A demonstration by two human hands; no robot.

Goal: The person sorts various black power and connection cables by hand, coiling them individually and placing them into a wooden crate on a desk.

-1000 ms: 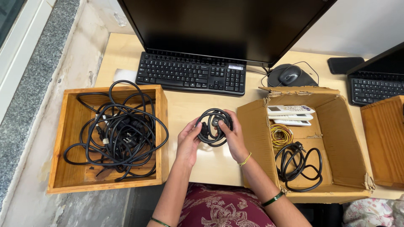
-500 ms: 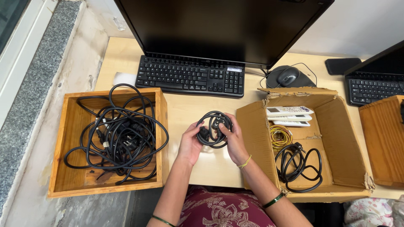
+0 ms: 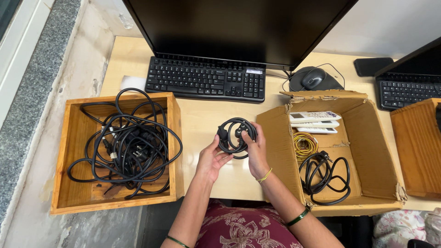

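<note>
Both hands hold one small coiled black power cable (image 3: 235,137) above the light wooden desk (image 3: 202,119), between the wooden crate (image 3: 175,142) and the open cardboard box (image 3: 275,147). Compared with half a second ago, the left hand (image 3: 212,160) has opened, its fingertips only supporting the coil from below, while the right hand (image 3: 255,149) grips the coil's right side. Bare desk lies around the coil up to the black keyboard (image 3: 205,78).
</note>
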